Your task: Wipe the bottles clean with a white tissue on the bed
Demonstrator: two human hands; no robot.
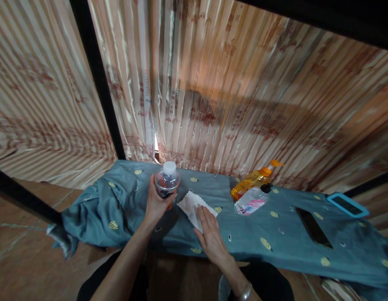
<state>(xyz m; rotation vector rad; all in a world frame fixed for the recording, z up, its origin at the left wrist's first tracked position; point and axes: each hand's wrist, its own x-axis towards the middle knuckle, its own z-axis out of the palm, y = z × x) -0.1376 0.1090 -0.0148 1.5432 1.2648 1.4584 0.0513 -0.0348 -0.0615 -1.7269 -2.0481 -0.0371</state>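
My left hand [158,203] is wrapped round a clear plastic bottle [166,180] with a white cap and a dark and orange label. The bottle is upright over the cloth-covered surface; whether its base touches the cloth is hidden. Just right of it lies a white tissue [191,207] with a crinkled edge. Flat on the tissue's right part rests my right hand [209,231], fingers stretched out, palm down.
An orange pump bottle [248,184] and a clear bottle with a black cap [252,200] lie to the right. Farther right are a dark phone [313,227] and a blue-framed tablet [347,205]. A green patterned cloth [250,246] covers the surface; striped curtains [206,83] hang behind.
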